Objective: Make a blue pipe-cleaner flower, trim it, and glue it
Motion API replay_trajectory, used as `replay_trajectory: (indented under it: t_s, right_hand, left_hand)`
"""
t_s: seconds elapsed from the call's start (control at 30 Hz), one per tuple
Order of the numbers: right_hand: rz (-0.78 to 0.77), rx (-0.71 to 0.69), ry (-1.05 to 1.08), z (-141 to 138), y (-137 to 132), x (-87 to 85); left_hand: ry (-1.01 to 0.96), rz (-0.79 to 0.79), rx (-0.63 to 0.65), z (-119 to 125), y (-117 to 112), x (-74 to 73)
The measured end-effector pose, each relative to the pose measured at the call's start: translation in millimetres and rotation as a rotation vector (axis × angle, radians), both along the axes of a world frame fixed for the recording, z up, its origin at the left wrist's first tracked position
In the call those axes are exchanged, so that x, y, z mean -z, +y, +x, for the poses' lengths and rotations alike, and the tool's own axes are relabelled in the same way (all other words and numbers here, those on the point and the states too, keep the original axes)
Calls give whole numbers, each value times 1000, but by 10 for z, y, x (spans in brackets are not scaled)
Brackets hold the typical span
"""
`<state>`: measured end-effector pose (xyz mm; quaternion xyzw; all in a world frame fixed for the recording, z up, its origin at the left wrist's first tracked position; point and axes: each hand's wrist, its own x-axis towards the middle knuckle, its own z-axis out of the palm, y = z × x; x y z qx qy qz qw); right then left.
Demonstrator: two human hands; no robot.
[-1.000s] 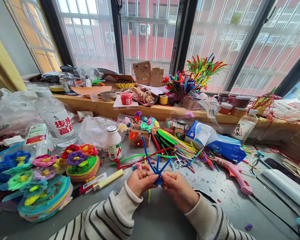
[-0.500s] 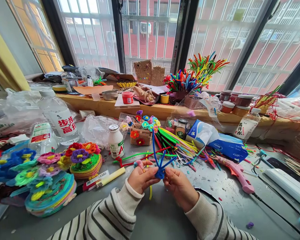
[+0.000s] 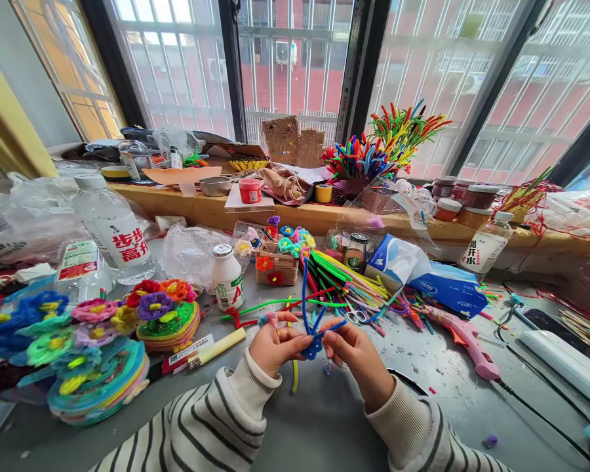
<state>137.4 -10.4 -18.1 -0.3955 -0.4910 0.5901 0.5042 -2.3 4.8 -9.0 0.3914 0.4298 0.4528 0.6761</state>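
Between my two hands is a blue pipe-cleaner flower, its looped petals low and several straight stem ends sticking up. My left hand pinches its left side between thumb and fingers; a ring shows on one finger, and a small pink and blue fuzzy piece sits at the fingertips. My right hand is closed on the flower's right side, thumb against index finger. A yellow pipe cleaner lies on the table just under the left hand. Behind the hands spreads a pile of coloured pipe cleaners.
Scissors lie by the pile, and a pink glue gun with its cord rests at right. A white bottle and a small flower basket stand behind. Finished fuzzy flowers and a yellow-handled tool are at left.
The blue flower has turned and dropped slightly, so its looped petals now show below the fingers. My right hand has shifted its fingers up a little along its side.
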Motion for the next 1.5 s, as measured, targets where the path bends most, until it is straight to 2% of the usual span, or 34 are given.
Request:
replay_trajectory:
  t_s: [0.1,0.2,0.33,0.47,0.53,0.63,0.73,0.9,1.03,1.37,1.5]
  right_hand:
    - [41,30,-58,-2,2,-5]
    - [66,60,-109,10,3,-5]
    - [144,85,-251,78,14,-38]
    - [501,271,-654,136,-17,-83]
    - [704,281,-811,137,-41,-83]
    - [930,256,-955,121,-59,-56]
    - [1052,290,-1011,115,-53,-28]
    - [1117,335,-1078,130,-53,-22]
    - [1138,333,-1103,138,-55,-18]
    - [1175,293,-1135,158,-56,-9]
    - [1188,285,-1128,152,-54,7]
  left_hand:
    - [9,-41,58,8,-10,2]
    - [-7,-158,107,20,-32,-34]
    - [-40,-201,62,25,-34,-71]
    - [-42,-209,-35,18,-4,-30]
    - [-30,-211,-39,15,7,-1]
    - [-22,-207,-11,11,9,18]
    - [-14,-218,10,7,1,-2]
    - [-4,-299,84,-1,-9,-46]
    - [15,-347,140,3,-5,-25]
    - [-19,-304,85,-16,9,19]
    - [-58,-236,41,-9,9,39]
